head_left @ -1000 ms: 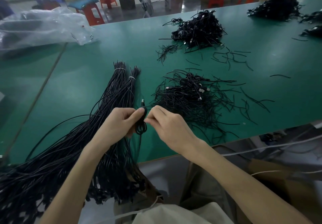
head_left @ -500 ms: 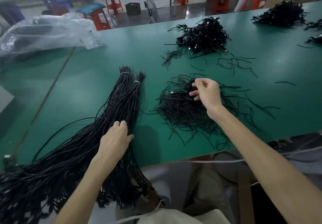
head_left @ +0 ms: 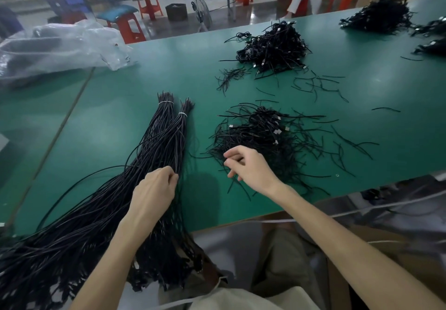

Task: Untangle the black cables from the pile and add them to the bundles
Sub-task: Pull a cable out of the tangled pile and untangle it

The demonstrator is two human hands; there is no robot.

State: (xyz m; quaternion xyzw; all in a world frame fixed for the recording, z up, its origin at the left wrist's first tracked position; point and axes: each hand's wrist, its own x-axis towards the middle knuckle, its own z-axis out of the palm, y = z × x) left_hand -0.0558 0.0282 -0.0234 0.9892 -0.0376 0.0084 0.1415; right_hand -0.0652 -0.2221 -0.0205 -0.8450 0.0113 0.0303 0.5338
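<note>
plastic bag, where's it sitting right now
In the head view the clear plastic bag lies at the far left of the green table, beyond the tied cable bundles and beside the blue-topped stool.

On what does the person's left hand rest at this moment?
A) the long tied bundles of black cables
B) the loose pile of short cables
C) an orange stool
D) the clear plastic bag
A: the left hand lies on the bundles, fingers curled over their strands, while the right hand is at the loose pile.
</note>
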